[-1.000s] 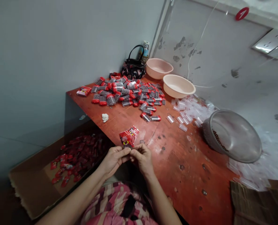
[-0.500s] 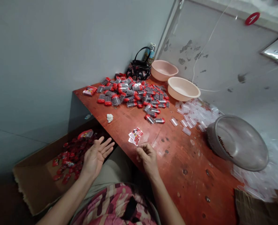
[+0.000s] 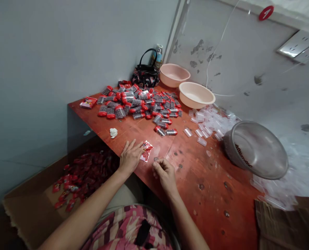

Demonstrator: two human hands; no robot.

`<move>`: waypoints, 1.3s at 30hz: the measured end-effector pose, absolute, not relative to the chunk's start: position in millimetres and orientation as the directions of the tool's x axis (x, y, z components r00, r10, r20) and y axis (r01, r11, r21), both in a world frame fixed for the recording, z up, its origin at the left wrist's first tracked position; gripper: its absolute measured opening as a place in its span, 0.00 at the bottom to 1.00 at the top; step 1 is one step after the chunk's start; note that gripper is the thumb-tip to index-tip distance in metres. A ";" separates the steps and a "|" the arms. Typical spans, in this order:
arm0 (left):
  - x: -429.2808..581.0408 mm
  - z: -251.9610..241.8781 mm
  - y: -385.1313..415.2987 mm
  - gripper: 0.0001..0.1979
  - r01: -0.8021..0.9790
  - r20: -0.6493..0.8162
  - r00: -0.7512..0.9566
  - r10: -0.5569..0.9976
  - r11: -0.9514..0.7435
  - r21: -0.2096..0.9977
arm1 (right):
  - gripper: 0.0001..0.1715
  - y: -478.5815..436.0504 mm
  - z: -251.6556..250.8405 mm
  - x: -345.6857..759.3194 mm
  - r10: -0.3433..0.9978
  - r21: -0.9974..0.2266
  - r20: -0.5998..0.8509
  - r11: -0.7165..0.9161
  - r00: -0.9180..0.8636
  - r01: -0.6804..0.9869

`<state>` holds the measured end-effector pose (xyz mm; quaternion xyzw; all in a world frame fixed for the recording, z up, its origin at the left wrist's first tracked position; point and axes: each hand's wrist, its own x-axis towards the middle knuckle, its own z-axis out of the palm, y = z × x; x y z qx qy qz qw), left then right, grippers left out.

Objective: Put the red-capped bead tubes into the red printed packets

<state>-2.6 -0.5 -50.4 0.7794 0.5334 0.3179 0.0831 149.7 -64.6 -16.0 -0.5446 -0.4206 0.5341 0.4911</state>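
Taking the heap of small clear plastic jars with red caps and dark contents [image 3: 141, 99] as the landmark, the flat, shiny red printed packet [image 3: 147, 152] lies on the worn red-painted wooden bench [image 3: 198, 218], on the person's side of the heap. Of the two hands, the left hand [image 3: 130, 158] is spread flat, palm down, its fingertips at the packet's left edge. The right hand [image 3: 166, 175], farther from the heap and just beside the packet, is curled with the thumb near the bent fingers; whether it pinches anything cannot be told. A crumpled white tissue [image 3: 113, 132] sits between the heap and the bench's left edge, and a pink-and-red printed packet [image 3: 88, 102] lies left of the heap. Behind the heap stands a black patterned handbag [image 3: 145, 78]. To the heap's right are a round pink plastic basin [image 3: 170, 80], a cream plastic basin [image 3: 196, 103] and a scatter of empty clear plastic tubes [image 3: 209, 121]; farther right, a tilted grey bowl [image 3: 263, 149] holds small brown pellets [image 3: 242, 155]. Below and left of the heap, a brown cardboard box [image 3: 26, 213] contains many red packets [image 3: 91, 170].
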 end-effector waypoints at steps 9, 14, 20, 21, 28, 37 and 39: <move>7.6 -19.1 -29.2 0.13 0.244 0.280 -0.004 0.960 -0.271 0.931 | 0.18 -20.9 -11.7 138.8 0.982 -0.959 -0.130 -0.089 0.137 -0.268; -1.0 -6.0 -32.9 0.17 -0.128 -0.223 0.111 0.968 0.237 0.963 | 0.20 -11.6 2.1 151.9 0.970 -0.963 -0.143 -0.182 -0.199 -0.197; -6.0 -21.3 -27.3 0.09 -0.232 -0.343 0.209 0.916 0.387 0.892 | 0.14 17.8 13.0 162.0 0.968 -0.878 -0.051 0.074 -0.246 0.472; -6.1 -23.9 -27.4 0.09 -0.237 -0.338 0.175 0.925 0.373 0.897 | 0.14 25.7 12.8 163.1 0.986 -0.759 0.019 0.121 -0.164 0.640; -6.5 -22.7 -28.8 0.09 -0.453 -0.447 0.022 0.894 0.408 0.793 | 0.13 72.2 0.3 173.2 0.995 -0.237 0.094 -0.006 0.029 0.971; -4.4 -21.0 -18.4 0.03 -0.811 -0.584 -0.005 0.812 0.339 0.477 | 0.18 -23.7 -4.8 171.7 0.999 -0.765 -0.035 -0.009 -0.028 0.644; -0.4 -20.0 -16.6 0.02 -0.837 -0.588 -0.005 0.809 0.319 0.445 | 0.16 -55.0 -8.4 159.6 0.994 -0.902 -0.099 -0.073 -0.039 0.425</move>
